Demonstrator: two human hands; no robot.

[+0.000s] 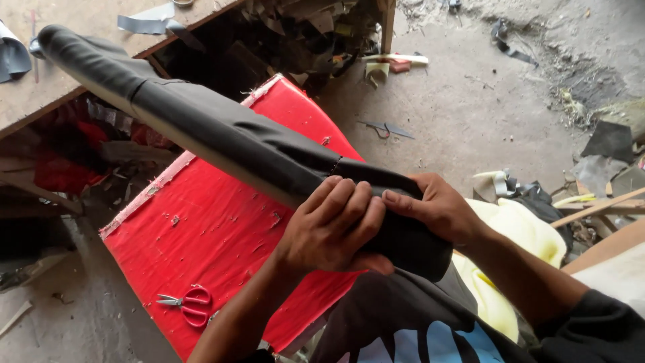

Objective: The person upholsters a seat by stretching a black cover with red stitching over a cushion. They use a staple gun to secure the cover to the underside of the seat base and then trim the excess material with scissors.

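Head cam looks down on both hands wrapped around the near end of a long black padded roll (222, 138). Left hand (332, 228) has its fingers curled tight over the top, right hand (440, 208) grips from the other side. That roll slants across a red cushion panel (215, 228), far end up on the wooden tabletop (40, 87). Red scissors (188, 304) lie on the panel.

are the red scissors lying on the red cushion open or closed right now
Closed, as far as the view shows: the red scissors lie flat on the red cushion, blades together in one point, handles side by side.
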